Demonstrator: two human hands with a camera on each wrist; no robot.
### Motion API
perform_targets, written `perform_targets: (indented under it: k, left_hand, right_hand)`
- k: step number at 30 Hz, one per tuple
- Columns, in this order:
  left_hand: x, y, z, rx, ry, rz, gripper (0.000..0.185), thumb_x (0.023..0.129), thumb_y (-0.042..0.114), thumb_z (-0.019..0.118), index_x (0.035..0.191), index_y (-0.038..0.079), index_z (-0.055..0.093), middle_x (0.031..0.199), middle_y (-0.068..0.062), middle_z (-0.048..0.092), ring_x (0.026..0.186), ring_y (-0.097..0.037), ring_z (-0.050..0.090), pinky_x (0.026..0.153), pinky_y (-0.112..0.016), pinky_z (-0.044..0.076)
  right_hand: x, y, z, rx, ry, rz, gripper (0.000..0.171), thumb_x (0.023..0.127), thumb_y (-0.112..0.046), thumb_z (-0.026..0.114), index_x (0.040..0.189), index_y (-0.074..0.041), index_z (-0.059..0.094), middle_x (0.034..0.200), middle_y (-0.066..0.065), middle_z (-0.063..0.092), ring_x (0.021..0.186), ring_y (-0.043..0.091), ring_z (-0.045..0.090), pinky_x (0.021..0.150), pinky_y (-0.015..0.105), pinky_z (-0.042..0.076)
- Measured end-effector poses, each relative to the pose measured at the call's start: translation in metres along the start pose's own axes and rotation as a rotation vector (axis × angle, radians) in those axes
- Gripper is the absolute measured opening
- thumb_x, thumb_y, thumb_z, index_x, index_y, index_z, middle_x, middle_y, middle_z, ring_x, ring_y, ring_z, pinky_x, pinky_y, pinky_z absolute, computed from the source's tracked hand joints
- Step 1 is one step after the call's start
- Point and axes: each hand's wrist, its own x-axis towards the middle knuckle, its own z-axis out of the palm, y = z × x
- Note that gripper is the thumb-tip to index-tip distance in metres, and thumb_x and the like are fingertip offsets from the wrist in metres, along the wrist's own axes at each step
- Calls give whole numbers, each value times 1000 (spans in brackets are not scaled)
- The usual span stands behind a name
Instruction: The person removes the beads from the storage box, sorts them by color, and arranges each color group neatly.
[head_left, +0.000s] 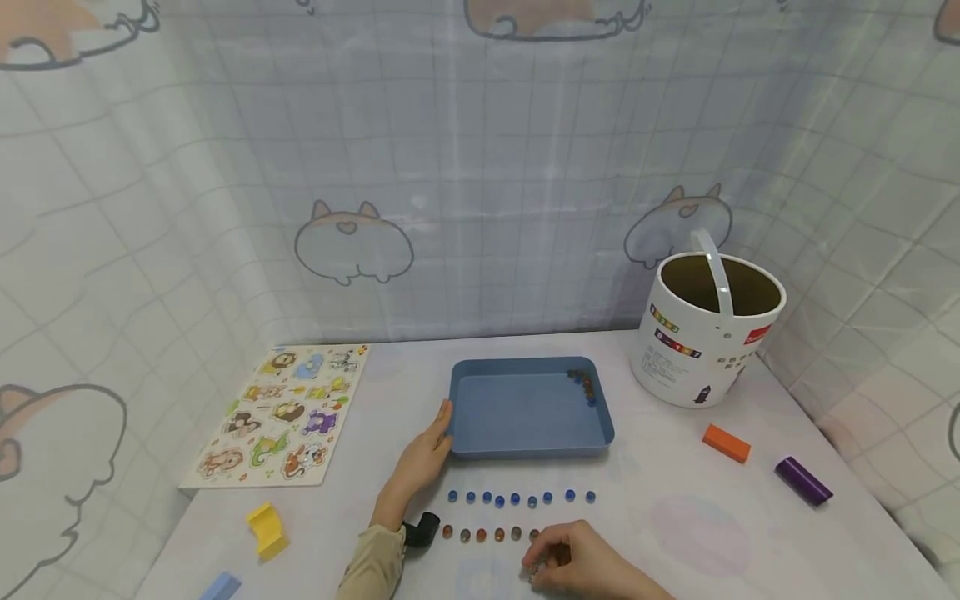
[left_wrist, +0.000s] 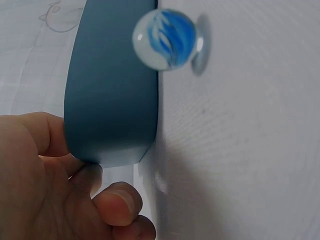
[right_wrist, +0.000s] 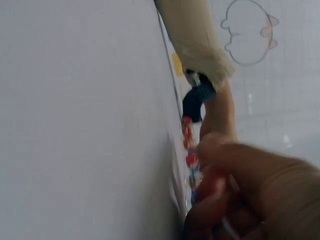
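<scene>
My left hand (head_left: pixel 422 460) holds the left side of a shallow blue tray (head_left: pixel 525 455), near its front corner. In the left wrist view its lower fingers (left_wrist: pixel 120 205) are bent beside the tray wall (left_wrist: pixel 112 105). Several dark marbles (head_left: pixel 587 387) lie in the tray's back right corner. In front of the tray runs a row of blue marbles (head_left: pixel 515 499), and nearer me a row of reddish and greyish marbles (head_left: pixel 481 536). At that row's right end my right hand (head_left: pixel 581 560) pinches a small glassy marble (head_left: pixel 535 573), mostly hidden by the fingers and blurred in the right wrist view.
An animal puzzle board (head_left: pixel 277 417) lies at the left, with a yellow block (head_left: pixel 267 531) and a light blue block (head_left: pixel 221 587) before it. A white bucket (head_left: pixel 690 358) stands back right, near an orange block (head_left: pixel 726 443) and a purple block (head_left: pixel 803 481).
</scene>
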Motion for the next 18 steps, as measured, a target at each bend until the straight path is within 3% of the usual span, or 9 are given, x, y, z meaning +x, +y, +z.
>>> perform_targets:
  k: [4,9,18]
  left_hand:
    - [0,2,0,-12,-8,2,57,101,14,40,154,5,20,161,-10,19,148,-30,24,120,-49,24]
    - [0,2,-1,-8,-3,-2,57,101,14,40,154,5,21,161,-11,19,148,-30,24,120,-48,24]
    - [0,2,-1,-12,1,-7,57,101,13,40,154,5,21,161,-11,19,148,-31,23,120,-49,24]
  right_hand:
    - [-5,-2,-17,-20,70,-7,20,85,-15,71,101,-3,73,88,6,71,61,-5,48,53,14,43]
    - [-12,0,-39,-97,189,63,18,84,-14,72,100,-5,73,87,-2,69,60,-3,47,51,15,41]
    - [-11,7,-41,-131,209,146,17,82,-12,74,99,-9,75,85,0,69,52,-2,42,47,14,37]
